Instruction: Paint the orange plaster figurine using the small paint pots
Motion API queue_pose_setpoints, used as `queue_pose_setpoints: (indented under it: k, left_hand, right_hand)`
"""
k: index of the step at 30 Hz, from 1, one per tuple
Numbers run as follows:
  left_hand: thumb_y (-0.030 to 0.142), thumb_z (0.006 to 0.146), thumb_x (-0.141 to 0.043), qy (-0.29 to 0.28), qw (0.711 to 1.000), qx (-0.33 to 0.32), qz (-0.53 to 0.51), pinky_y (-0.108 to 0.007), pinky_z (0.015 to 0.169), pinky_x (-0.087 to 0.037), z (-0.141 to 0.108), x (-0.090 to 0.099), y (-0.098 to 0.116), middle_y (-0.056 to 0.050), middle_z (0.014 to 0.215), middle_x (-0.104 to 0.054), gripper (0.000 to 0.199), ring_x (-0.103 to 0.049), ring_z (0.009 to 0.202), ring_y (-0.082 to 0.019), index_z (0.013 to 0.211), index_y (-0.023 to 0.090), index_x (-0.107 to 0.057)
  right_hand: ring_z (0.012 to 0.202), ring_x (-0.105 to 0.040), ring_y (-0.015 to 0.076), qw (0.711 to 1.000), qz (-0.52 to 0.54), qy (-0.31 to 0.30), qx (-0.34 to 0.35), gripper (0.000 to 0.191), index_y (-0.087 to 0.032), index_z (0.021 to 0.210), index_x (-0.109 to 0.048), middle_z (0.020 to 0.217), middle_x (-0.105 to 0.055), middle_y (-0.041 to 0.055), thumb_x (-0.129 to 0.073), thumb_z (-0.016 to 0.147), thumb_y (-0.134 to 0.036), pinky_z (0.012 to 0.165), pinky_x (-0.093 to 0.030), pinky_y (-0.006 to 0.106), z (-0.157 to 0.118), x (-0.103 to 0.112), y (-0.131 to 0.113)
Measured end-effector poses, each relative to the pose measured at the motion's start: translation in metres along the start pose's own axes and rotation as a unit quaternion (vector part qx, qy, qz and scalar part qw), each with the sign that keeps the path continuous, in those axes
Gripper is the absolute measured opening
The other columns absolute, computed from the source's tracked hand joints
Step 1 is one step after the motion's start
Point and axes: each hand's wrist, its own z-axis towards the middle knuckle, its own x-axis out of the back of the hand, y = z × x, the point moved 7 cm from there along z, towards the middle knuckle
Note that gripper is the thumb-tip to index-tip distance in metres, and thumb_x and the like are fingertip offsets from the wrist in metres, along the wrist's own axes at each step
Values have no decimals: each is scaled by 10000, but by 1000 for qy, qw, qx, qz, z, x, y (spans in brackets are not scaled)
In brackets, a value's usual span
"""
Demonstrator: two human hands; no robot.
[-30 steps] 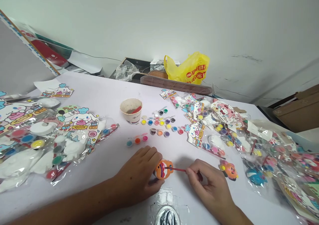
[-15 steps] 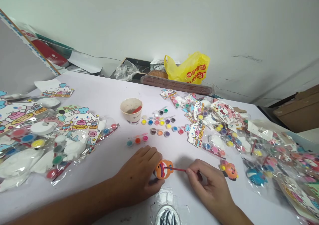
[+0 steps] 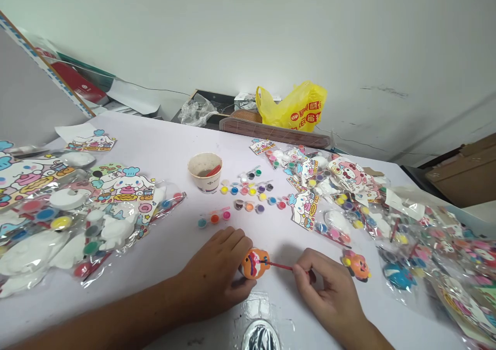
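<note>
An orange painted figurine (image 3: 251, 270) with a white and purple patch is gripped at its left side by the fingers and thumb of my left hand (image 3: 222, 267). My right hand (image 3: 325, 288) pinches a thin red paintbrush (image 3: 282, 266). The brush tip meets the figurine's face, close to the white patch. Just beyond my left hand lies a short strip of paint pots (image 3: 215, 216) in teal, orange and pink. To the right of my right hand rests another painted figurine (image 3: 356, 266), orange and pink with yellow.
A paper cup (image 3: 204, 172) of murky water holds a red-handled brush. More paint pots (image 3: 249, 205) stand beyond my hands. Bagged white figurine kits (image 3: 116, 228) lie at left, others (image 3: 335, 221) at right. A yellow plastic bag (image 3: 296, 107) sits at the back by the wall.
My right hand has shifted slightly right, and the brush tip has moved a little to the right on the figurine. My left hand stays in place, still holding it.
</note>
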Motion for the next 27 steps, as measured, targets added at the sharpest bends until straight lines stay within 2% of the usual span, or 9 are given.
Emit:
queue_pose_setpoints:
  k: [27]
  left_hand:
    - [167,760,-581,22,1000,13,-13,-356,731,-367,2,4,-1,-15,887,-506,190,-451,826,-221,842,216,-417]
  right_hand:
    - [446,-430,84,1000,4,8,6,260,-212,615,-438,528,-433,-49,-510,853,-135,421,-350,182,0,0,-5]
